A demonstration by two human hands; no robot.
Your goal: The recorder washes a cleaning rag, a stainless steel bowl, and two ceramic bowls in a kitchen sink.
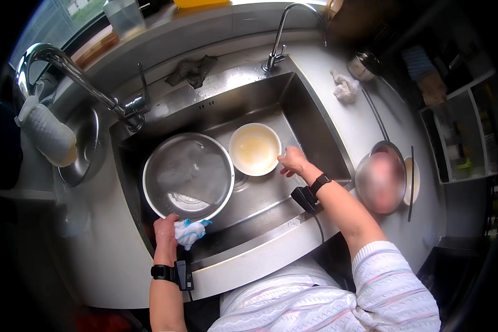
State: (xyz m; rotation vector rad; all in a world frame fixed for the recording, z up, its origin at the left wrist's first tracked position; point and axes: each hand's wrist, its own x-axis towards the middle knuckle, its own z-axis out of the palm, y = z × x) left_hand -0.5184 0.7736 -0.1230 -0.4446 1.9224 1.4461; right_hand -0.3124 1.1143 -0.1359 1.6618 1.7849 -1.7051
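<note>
A large round stainless-steel basin [191, 166] holding cloudy water stands in the left part of the sink [274, 195]. At its near rim is my left hand [166, 232], gripping a white cloth with blue edging [190, 233]; its fingertips are partly hidden. Beside the basin sits a white bowl [255, 149] with a thin yellowish liquid or residue inside. My right hand [294, 161] has the bowl's right rim between its thumb and curled fingers. Both wrists carry black straps with small devices.
A tall chrome faucet [79, 74] with a white wrapped spout rises at left, near a tilted steel bowl [83, 145]. A slim tap [278, 37] stands behind the sink. Dark mesh cloth [193, 71], crumpled rag [345, 87], chopsticks [375, 114] and an oval steel dish [381, 178] lie around.
</note>
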